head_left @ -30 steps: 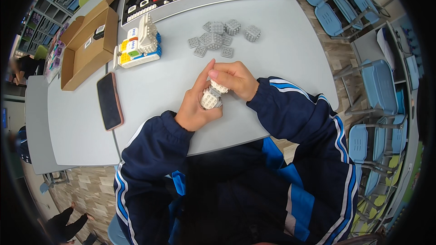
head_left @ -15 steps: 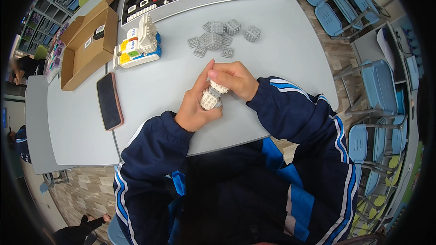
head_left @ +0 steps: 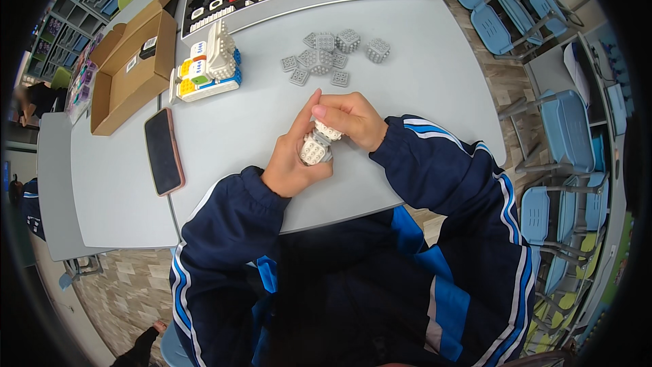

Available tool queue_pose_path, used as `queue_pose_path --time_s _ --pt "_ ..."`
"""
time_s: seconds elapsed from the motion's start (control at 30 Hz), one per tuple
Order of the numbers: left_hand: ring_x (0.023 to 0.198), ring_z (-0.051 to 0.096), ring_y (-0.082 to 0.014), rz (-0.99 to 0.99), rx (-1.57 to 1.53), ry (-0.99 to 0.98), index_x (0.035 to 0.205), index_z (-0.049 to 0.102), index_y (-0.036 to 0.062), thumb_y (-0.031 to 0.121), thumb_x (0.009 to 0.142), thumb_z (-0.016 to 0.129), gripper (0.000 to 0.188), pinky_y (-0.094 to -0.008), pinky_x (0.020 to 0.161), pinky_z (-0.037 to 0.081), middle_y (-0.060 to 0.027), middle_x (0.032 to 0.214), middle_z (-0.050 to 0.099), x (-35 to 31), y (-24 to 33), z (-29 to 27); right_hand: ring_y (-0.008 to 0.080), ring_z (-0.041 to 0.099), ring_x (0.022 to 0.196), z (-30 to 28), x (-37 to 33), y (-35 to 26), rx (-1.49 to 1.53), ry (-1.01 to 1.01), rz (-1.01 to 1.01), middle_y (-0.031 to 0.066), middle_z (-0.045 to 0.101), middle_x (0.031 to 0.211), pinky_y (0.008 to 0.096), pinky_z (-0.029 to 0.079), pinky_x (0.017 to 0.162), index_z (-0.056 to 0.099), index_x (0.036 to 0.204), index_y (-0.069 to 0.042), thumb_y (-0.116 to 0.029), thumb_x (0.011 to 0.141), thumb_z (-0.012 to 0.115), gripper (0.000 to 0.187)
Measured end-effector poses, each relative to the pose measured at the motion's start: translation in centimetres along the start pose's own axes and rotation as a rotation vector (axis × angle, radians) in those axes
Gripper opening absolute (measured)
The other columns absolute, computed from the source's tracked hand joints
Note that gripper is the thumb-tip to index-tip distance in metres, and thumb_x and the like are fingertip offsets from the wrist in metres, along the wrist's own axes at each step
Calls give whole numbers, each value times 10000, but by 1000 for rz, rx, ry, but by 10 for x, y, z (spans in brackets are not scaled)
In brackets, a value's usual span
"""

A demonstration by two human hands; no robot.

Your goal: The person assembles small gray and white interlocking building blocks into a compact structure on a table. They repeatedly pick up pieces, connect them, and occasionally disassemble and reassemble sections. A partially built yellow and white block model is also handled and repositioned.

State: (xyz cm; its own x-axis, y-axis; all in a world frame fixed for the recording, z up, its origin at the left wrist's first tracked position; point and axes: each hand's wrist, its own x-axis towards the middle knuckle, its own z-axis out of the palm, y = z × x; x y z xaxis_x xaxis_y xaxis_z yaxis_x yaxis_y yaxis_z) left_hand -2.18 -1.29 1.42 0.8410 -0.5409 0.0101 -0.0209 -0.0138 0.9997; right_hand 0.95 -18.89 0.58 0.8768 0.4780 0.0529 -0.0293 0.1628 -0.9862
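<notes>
My left hand [head_left: 292,163] is closed round a studded white and grey block piece [head_left: 314,150], its index finger stretched up along the far side. My right hand [head_left: 351,119] pinches the upper white part of the same block piece from the right, with the thumb over it. Fingers hide much of the piece, so how its parts join cannot be seen. Just beyond my hands lies a loose group of grey studded blocks [head_left: 318,60], some cube-like and some flat and square. One grey cube [head_left: 377,50] sits apart at its right.
A built block model [head_left: 207,68] in white, yellow and blue stands at the left, near an opened cardboard box [head_left: 132,71]. A phone [head_left: 164,152] lies at the left. Across the back is a block tray [head_left: 326,1] with coloured pieces. Blue chairs [head_left: 567,129] are stacked at the right.
My hands and the block piece stay practically where they were. At the lower left, another person's dark-sleeved arm has shifted downward, and less of that person shows.
</notes>
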Motion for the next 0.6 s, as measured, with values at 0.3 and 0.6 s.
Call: queue_pose_path --time_s 0.3,0.6 --pt "891 520 -105 47 54 -9 1538 121 123 -74 689 597 992 -218 807 412 -92 1071 585 0 -4 -2 33 443 672 0 -1 0 1 -2 8 -37 531 699 233 357 592 618 798 -26 -325 957 561 344" --pt "880 507 -76 43 27 4 1532 145 81 -80 679 597 978 -227 794 416 -27 1078 547 1 -4 0 34 440 672 -2 0 3 3 -10 10 -37 532 704 235 358 593 621 804 -27 -329 959 560 345"
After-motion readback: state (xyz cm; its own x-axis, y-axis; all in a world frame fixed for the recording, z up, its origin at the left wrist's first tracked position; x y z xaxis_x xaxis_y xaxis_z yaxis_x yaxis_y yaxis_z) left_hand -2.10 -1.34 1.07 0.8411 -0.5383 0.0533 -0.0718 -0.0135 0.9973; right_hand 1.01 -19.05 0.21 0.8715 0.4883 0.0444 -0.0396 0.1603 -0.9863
